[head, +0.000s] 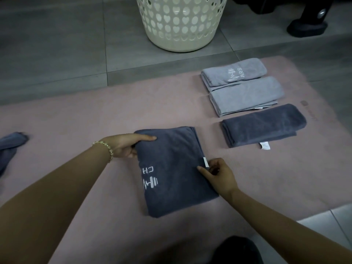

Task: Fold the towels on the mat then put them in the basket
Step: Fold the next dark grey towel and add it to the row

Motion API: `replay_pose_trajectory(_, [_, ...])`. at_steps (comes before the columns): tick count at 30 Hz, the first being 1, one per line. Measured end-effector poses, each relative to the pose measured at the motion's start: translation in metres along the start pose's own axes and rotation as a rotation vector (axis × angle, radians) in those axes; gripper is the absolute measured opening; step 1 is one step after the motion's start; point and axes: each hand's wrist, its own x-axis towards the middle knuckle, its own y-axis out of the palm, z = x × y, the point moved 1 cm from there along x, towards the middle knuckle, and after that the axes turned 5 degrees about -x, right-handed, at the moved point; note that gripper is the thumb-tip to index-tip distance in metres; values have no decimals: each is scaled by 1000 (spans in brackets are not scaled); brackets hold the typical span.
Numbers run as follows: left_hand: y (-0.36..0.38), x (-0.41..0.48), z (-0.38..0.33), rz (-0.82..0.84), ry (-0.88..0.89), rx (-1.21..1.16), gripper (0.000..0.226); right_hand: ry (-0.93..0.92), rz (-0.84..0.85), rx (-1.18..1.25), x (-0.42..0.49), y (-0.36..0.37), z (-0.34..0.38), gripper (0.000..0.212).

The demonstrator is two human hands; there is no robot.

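Head | left hand (123,146) grips dark towel (171,183), part-hidden beneath | right hand (219,175) pinches edge | basket (181,25) top cropped

The dark grey towel (175,172) is showing soft, matt, finely napped cloth, the pink mat (95,121) under it is looking matt and faintly grained, the cream basket (181,21) is gleaming slightly as smooth moulded plastic, and the grey floor tiles (57,44) are looking matt and stony.
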Motion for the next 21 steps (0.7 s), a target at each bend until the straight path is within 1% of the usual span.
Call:
replay_pose_trajectory(3, [18, -8, 0, -58, 37, -83, 91, 107, -54, -63, -18, -13, -8, 49])
replay_pose_trajectory(5, [27, -13, 3, -97, 85, -185, 84, 236, 17, -2, -35, -18, -10, 53])
replay_pose_trajectory(6, [32, -18, 3, -118, 119, -223, 74, 323, 101, 81, -45, -17, -9, 55])
replay_pose_trajectory(8, [46, -33, 5, -144, 179, -287, 53, 486, 327, 244, -66, -12, 2, 62])
replay_pose_trajectory(9, [53, -40, 7, -151, 196, -325, 47, 540, 447, 320, -75, -8, 9, 65])
replay_pose_trajectory(11, [64, -56, 10, -156, 220, -428, 43, 580, 663, 538, -88, 5, 26, 62])
replay_pose_trajectory(12, [67, -63, 10, -157, 233, -484, 41, 579, 739, 671, -92, 12, 35, 58])
replay_pose_trajectory(13, [67, -71, 9, -161, 246, -540, 39, 559, 779, 818, -93, 19, 45, 56])
replay_pose_trajectory(14, [65, -79, 7, -174, 268, -585, 35, 542, 779, 967, -91, 27, 53, 54])
replay_pose_trajectory(15, [60, -88, 4, -195, 301, -617, 31, 519, 735, 1076, -86, 34, 61, 51])
replay_pose_trajectory(16, [52, -95, 0, -233, 349, -630, 27, 488, 656, 1117, -80, 38, 69, 49])
replay_pose_trajectory(18, [30, -109, -7, -323, 467, -636, 27, 367, 422, 988, -61, 35, 87, 49])
replay_pose_trajectory(19, [16, -114, -7, -350, 520, -624, 30, 257, 286, 875, -50, 29, 96, 43])
replay_pose_trajectory(20, [1, -118, -3, -348, 571, -599, 35, 121, 185, 756, -41, 20, 106, 33])
replay_pose_trajectory(21, [-12, -122, 4, -311, 602, -554, 44, -12, 112, 654, -34, 10, 115, 24])
